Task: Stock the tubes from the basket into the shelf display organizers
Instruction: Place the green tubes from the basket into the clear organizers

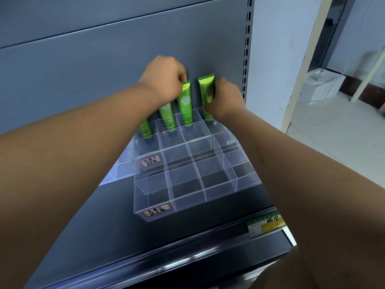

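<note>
- Forearms reach forward and up over the shelf (83,215), both bare, converging at the back row of the organizer (187,184).
- Our left hand (164,78) is knuckles-up with the wrist bent down, its fingers curled and pinching the crimped top of the third tube (185,103).
- Our right hand (226,99) comes in from the right, with its fingers wrapped round the side of the fourth tube (206,89) about halfway down its length.
- The fourth tube stands upright with its lower end in the rightmost back compartment (our hand hides the bottom of it), and its flat top rises above the fingers.
- The third tube stands in the compartment just beside it, cap down, below our left fingertips.
- The second tube (167,116) and first tube (145,129) sit in the next two compartments to the left, their tops hidden behind our left wrist.
- All four tubes are glossy green with white print and a flat sealed end.
- The organizer is clear, hard plastic in stepped rows of square cells, with two red-bordered handwritten labels (156,210) on its fronts.
- It rests on a dark shelf against a matte grey back panel (104,69); a green and yellow price tag (265,223) sits in the shelf's front rail.
</note>
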A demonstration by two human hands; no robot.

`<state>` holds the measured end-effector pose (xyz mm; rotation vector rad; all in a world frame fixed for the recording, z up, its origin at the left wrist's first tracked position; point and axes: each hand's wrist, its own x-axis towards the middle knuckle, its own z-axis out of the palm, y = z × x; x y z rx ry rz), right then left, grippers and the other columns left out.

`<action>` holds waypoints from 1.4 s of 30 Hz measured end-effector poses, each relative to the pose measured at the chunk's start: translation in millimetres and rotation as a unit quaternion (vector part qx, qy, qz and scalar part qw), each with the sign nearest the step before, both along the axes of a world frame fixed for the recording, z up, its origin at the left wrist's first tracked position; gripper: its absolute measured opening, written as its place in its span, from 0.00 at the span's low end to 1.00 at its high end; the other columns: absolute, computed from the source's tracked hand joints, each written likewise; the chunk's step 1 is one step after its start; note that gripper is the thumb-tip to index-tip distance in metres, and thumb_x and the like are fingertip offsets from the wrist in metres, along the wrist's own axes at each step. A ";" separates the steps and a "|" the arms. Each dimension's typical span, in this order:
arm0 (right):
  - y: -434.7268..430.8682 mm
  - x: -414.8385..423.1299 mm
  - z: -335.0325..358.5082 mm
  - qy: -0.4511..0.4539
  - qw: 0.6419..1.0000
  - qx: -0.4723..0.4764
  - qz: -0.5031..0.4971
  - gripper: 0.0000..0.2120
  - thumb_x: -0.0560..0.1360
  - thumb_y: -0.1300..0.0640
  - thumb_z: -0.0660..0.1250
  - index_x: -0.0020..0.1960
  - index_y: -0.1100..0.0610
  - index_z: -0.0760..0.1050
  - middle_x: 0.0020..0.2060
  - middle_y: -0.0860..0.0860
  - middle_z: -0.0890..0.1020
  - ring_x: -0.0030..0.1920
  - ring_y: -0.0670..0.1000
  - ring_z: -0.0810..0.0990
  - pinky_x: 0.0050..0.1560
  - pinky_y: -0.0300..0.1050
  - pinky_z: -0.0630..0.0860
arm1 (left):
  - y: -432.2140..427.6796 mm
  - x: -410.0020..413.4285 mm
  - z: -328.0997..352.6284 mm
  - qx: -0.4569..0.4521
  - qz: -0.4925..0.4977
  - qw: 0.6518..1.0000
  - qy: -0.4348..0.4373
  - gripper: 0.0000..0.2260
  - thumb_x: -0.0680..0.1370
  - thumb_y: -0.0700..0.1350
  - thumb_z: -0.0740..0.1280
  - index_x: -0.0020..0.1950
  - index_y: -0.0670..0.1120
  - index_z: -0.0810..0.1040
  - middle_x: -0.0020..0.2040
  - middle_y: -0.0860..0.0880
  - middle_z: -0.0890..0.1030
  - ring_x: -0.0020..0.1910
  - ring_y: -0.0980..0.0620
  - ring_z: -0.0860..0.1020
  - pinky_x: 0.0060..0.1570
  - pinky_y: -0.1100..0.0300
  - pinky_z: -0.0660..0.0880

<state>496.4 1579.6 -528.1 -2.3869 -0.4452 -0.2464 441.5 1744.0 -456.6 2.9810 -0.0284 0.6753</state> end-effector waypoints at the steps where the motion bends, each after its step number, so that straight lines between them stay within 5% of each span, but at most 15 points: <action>1: -0.3 0.0 -0.2 0.001 1.000 0.002 -0.001 0.20 0.72 0.63 0.72 0.60 0.61 0.70 0.54 0.58 0.80 0.51 0.60 0.78 0.43 0.46 0.68 | -0.1 -0.1 -0.8 0.001 0.005 1.000 -0.002 0.13 0.73 0.34 0.66 0.50 0.46 0.86 0.49 0.44 0.86 0.53 0.41 0.81 0.55 0.51 0.78; 14: 6.1 1.5 -1.4 0.029 0.999 0.029 -0.018 0.21 0.73 0.62 0.72 0.63 0.61 0.69 0.57 0.58 0.79 0.57 0.60 0.78 0.46 0.46 0.68 | -3.8 -2.4 -6.2 0.047 0.019 0.998 -0.026 0.11 0.73 0.36 0.63 0.47 0.44 0.84 0.47 0.42 0.85 0.52 0.38 0.80 0.51 0.48 0.78; 30: 5.8 -1.5 -1.1 0.040 0.998 0.044 -0.014 0.23 0.72 0.59 0.75 0.62 0.60 0.69 0.48 0.52 0.74 0.48 0.55 0.72 0.45 0.46 0.67 | -3.5 -2.9 -7.3 0.034 0.034 0.999 -0.023 0.10 0.74 0.37 0.61 0.46 0.44 0.83 0.44 0.43 0.84 0.49 0.38 0.80 0.47 0.49 0.78; 37: 8.5 -10.2 -0.6 0.045 0.998 0.026 -0.025 0.23 0.72 0.56 0.76 0.61 0.60 0.69 0.57 0.57 0.78 0.56 0.60 0.77 0.46 0.47 0.68 | -5.2 -13.8 -3.4 -0.009 0.028 0.999 -0.017 0.07 0.77 0.42 0.66 0.49 0.43 0.83 0.47 0.43 0.84 0.51 0.40 0.80 0.50 0.49 0.78; 42: 4.2 -54.4 3.8 0.037 0.997 0.015 -0.059 0.24 0.75 0.51 0.72 0.64 0.61 0.69 0.63 0.59 0.74 0.63 0.61 0.74 0.57 0.52 0.72 | -4.4 -56.3 5.1 0.017 0.052 0.997 -0.050 0.14 0.80 0.51 0.65 0.52 0.41 0.80 0.50 0.40 0.81 0.54 0.36 0.77 0.50 0.46 0.76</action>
